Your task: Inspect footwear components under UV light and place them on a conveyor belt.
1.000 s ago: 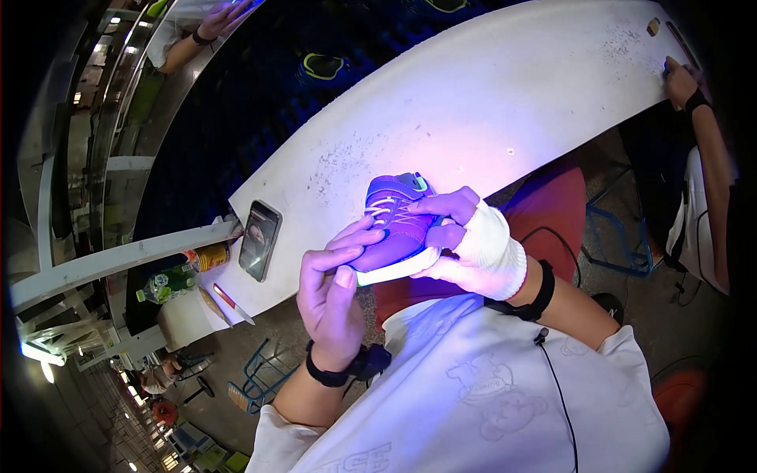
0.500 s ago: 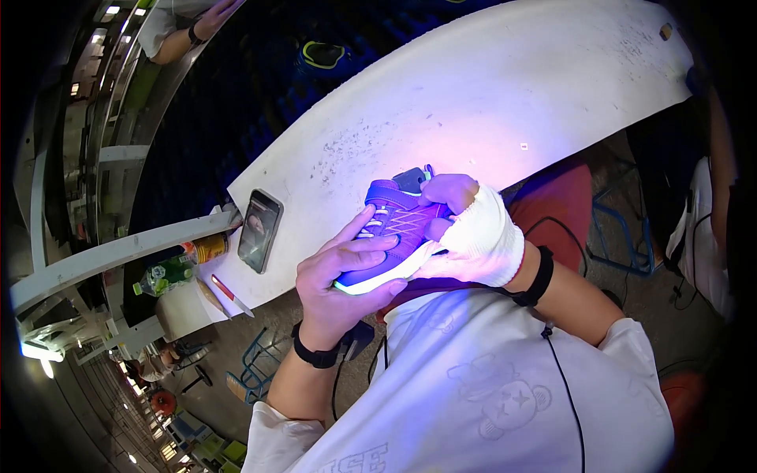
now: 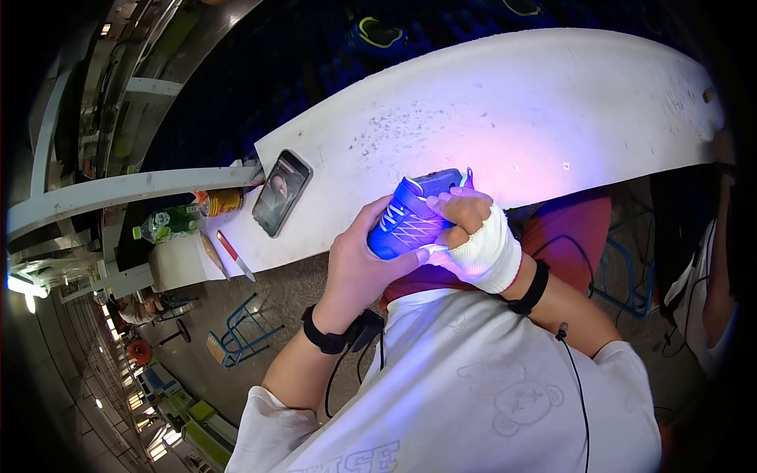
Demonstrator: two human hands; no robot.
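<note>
A small blue-purple shoe [image 3: 412,226] with pale laces is held above the near edge of the table, under violet light. A dark grey block, apparently a shoe last [image 3: 441,182], fills its opening. My bare left hand [image 3: 359,256] wraps the toe end, its thumb along the near side and its other fingers mostly hidden behind the shoe. My right hand [image 3: 478,236], in a white fingerless glove, is closed with curled fingers against the shoe's right side near the heel. Whether those fingers pinch anything small cannot be made out.
On the white table [image 3: 489,102] lie a phone [image 3: 282,193] and a red-handled knife [image 3: 236,256]. A green-labelled bottle [image 3: 169,223] and an orange can [image 3: 221,202] stand by a metal rail [image 3: 118,193]. Another shoe [image 3: 378,33] sits beyond. A person [image 3: 707,292] is at the right.
My left fingers have gone from over the laces to round the toe. The shoe has turned, showing its toe less. The table and phone appear further right as the view shifts.
</note>
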